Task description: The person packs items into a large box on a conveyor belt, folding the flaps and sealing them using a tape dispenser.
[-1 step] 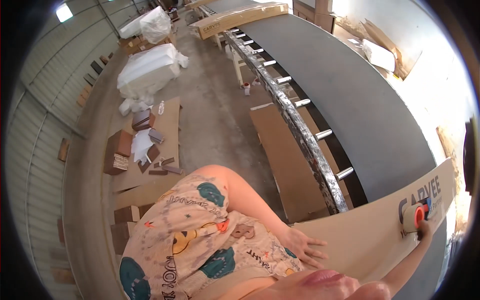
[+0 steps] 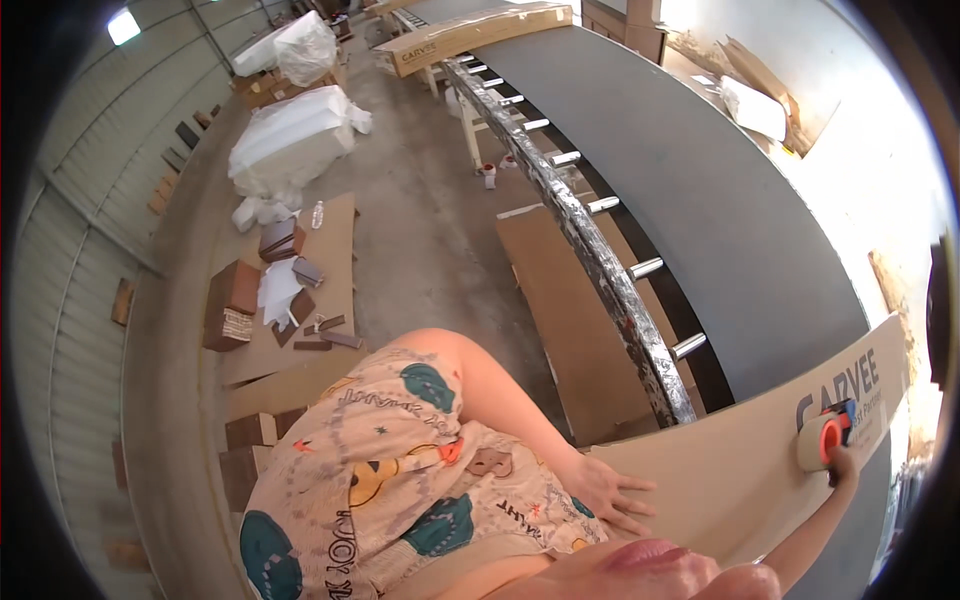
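A long brown cardboard box [image 2: 715, 465] lies across the conveyor close in front of me, with dark printing near its right end. My left hand [image 2: 612, 493] rests on the box's left part, fingers spread and holding nothing. At the right end, my right hand [image 2: 845, 466] is closed on a tape dispenser [image 2: 817, 447] with a roll of beige tape on a red core. The dispenser is against or just over the box's printed face; which of the two I cannot tell. Part of my right hand is hidden behind the roll.
A grey conveyor belt [image 2: 680, 180] runs away from me beside a worn metal rail [image 2: 590, 230] with rollers. Another long box [image 2: 485, 38] lies across its far part. Brown blocks [image 2: 235, 290] and plastic-wrapped bundles [image 2: 295, 135] stand on the floor at left. Flat cardboard [image 2: 545, 310] lies under the rail.
My right hand and the tape dispenser have shifted slightly left and down along the box. My left hand stays where it was.
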Action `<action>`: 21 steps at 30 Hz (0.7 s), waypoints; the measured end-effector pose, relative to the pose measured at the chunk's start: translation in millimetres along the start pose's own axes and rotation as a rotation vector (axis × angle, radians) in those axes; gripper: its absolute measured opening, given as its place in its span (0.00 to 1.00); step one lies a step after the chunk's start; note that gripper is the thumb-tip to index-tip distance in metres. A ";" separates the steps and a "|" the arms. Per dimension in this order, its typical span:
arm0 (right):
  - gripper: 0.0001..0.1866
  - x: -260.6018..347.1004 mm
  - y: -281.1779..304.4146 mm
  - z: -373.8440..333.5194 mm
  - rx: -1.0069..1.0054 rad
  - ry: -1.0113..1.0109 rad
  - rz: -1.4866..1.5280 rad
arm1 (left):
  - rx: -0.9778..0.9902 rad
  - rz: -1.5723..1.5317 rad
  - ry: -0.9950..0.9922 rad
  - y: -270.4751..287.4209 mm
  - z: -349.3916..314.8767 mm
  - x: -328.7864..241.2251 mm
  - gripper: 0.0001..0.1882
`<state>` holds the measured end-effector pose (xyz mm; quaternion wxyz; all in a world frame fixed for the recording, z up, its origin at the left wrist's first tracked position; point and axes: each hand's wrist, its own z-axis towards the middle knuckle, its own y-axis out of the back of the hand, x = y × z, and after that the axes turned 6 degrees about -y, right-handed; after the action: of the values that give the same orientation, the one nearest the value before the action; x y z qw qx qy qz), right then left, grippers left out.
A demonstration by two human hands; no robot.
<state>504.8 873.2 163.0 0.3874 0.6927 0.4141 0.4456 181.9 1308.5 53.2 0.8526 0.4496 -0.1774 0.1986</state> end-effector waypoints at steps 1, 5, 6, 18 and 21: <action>0.23 1.2 -6.3 -32.9 0.069 -0.050 0.062 | -0.135 -0.141 0.049 -4.4 -3.4 -1.9 0.28; 0.24 -2.9 -40.9 -200.2 0.195 -0.367 0.394 | 0.045 -0.525 -0.029 10.8 -5.7 10.0 0.26; 0.23 -39.6 -62.9 -232.3 0.093 -0.393 0.559 | -0.042 -0.599 -0.031 3.7 -4.4 4.6 0.26; 0.24 179.3 -263.8 -613.1 -0.478 -0.751 2.009 | 0.166 -0.592 0.004 32.8 -13.6 59.0 0.37; 0.23 195.8 -277.1 -619.9 -0.610 -0.681 1.870 | 0.189 -0.688 0.024 35.6 -16.2 38.9 0.37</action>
<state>-89.3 1256.0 157.7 0.1427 0.6990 -0.5495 0.4349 199.6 1347.4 88.1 0.8261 0.5577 0.0134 -0.0794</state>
